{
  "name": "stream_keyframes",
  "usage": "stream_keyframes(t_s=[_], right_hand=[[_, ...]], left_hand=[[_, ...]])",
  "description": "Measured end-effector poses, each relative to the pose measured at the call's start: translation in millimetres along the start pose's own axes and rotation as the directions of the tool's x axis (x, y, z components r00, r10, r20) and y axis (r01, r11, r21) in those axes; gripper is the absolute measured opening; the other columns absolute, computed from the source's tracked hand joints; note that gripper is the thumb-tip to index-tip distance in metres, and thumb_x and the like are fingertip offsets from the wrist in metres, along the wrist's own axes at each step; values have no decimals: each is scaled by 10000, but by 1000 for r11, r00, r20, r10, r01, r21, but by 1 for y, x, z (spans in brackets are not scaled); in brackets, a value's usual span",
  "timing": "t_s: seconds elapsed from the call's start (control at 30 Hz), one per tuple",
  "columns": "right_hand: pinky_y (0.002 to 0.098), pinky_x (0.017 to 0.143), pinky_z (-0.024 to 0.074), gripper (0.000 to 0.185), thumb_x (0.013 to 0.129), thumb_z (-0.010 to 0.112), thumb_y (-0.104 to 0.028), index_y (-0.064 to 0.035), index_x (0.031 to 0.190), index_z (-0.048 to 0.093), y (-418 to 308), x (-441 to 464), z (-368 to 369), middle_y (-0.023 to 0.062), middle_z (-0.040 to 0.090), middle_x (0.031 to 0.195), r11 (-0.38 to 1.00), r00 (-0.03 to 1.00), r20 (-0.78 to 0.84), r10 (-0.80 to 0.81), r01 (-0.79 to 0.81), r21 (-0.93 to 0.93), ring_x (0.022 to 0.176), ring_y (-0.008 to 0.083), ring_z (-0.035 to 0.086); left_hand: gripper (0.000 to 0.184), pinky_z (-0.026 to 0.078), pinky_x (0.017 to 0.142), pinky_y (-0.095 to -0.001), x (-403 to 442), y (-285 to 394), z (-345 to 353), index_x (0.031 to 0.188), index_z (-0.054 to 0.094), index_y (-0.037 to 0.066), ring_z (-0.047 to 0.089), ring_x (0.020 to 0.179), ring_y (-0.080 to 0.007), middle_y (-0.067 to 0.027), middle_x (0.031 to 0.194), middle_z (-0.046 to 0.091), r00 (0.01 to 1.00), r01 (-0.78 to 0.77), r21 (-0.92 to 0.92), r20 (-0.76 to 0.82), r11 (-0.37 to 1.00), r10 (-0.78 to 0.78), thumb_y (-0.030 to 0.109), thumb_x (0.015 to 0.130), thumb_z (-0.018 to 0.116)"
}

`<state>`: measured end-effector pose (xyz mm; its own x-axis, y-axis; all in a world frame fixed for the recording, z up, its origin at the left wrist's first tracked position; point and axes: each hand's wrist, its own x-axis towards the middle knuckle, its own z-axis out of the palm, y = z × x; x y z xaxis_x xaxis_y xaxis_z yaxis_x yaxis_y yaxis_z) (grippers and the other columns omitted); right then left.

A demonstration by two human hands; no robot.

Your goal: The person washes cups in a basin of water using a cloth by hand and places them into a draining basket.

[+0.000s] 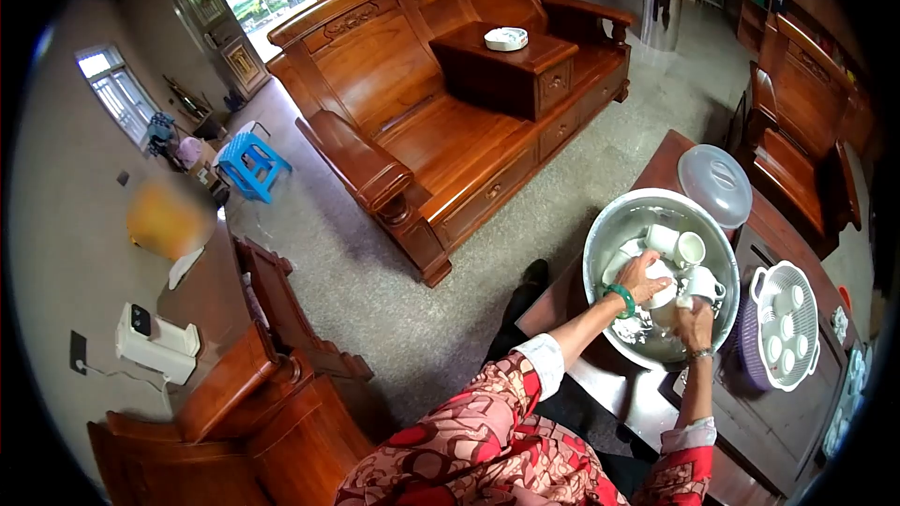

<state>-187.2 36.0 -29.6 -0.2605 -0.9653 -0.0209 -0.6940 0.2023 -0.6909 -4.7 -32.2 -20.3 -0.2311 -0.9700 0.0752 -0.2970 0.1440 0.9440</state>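
Note:
A large metal basin [611,225] stands on the wooden table, holding water, some suds and several white cups. My left hand [645,279], with a green bangle at the wrist, reaches into the basin and grips a white cup [662,294]. Close beside it, my right hand [695,322] is closed with its fingers low in the basin; what they hold is mostly hidden. A white mug [705,283] lies just beyond the right hand. Farther back in the basin are two more white cups, one cup [691,249] showing its open mouth and another cup [662,240] on its side.
Right of the basin sits a white and purple basket [748,342] with several small white cups inside. A translucent lid [715,186] lies behind the basin. A carved wooden sofa [469,159] stands across the floor, with a blue stool [251,167] farther left.

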Motion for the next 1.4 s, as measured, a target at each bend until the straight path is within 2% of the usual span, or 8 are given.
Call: stream_keyframes(t_s=[0.23, 0.33, 0.47, 0.6, 0.67, 1.07, 1.27, 1.4], right_hand=[[319, 519, 456, 228, 793, 539, -134, 26, 948, 587, -129, -31, -42, 116, 592, 645, 925, 962, -221, -162, 226, 307, 551, 175, 582], [386, 568, 475, 303, 695, 547, -60, -54, 995, 585, -124, -25, -20, 182, 598, 666, 913, 887, -217, -407, 391, -111, 593, 308, 614], [416, 599, 470, 354, 623, 624, -79, -68, 975, 590, -124, -17, -5, 175, 603, 677, 912, 924, -199, -327, 254, -321, 657, 343, 608], [438, 581, 459, 237, 693, 586, -200, 1, 817, 611, -106, 15, -15, 206, 603, 680, 954, 928, -251, -277, 234, -188, 642, 371, 595], [448, 598, 455, 255, 704, 579, -216, 32, 759, 607, -101, 20, -27, 229, 597, 688, 992, 988, -89, -128, 128, -10, 645, 380, 591], [456, 635, 451, 289, 731, 605, -295, -18, 815, 600, -69, 17, -18, 186, 592, 727, 892, 934, -243, -263, 139, -430, 738, 365, 587], [436, 638, 460, 339, 789, 518, -298, 20, 845, 620, -18, 20, -16, 217, 604, 668, 998, 998, -26, 58, -58, -24, 675, 359, 614], [427, 658, 465, 264, 772, 529, -216, 18, 855, 618, -8, 14, -4, 218, 612, 728, 999, 998, 54, -22, 24, -29, 706, 339, 622]], left_hand=[[543, 434, 847, -358, -1, 7, -2, 1181, 489, 110, 567, 975, -295, -166, 1033, 595, 978, -56, 44, 203, 997, 46, 223, 688, 686], [466, 451, 817, -324, 10, -12, 4, 1109, 528, 89, 570, 945, -202, -104, 1000, 602, 964, -177, -129, 178, 976, 199, 202, 683, 683], [465, 459, 810, -310, 14, -35, 19, 1078, 530, 95, 550, 934, -141, -35, 1020, 586, 994, -35, -100, 103, 994, 46, 203, 663, 710], [622, 429, 866, -291, -1, 15, -7, 1187, 435, 28, 517, 1008, -155, -66, 1067, 544, 975, -8, -606, 174, 796, 142, 104, 635, 711], [697, 399, 907, -300, 0, 6, -1, 1236, 379, 39, 482, 1061, -163, -67, 1119, 504, 966, -59, -573, 174, 818, 192, 96, 627, 714], [1063, 321, 1000, -383, -12, 24, -13, 1382, 131, 114, 381, 1187, -232, -134, 1322, 327, 941, -152, -518, 186, 842, 284, 157, 552, 794], [525, 372, 938, -309, 0, 7, -2, 1121, 504, 62, 464, 1045, -147, -60, 1093, 514, 936, -150, -436, 226, 887, 270, 144, 640, 697], [365, 434, 746, -273, 3, 8, -7, 991, 517, 63, 503, 845, -143, -60, 872, 523, 986, -121, -510, 38, 852, 163, 191, 673, 646]])
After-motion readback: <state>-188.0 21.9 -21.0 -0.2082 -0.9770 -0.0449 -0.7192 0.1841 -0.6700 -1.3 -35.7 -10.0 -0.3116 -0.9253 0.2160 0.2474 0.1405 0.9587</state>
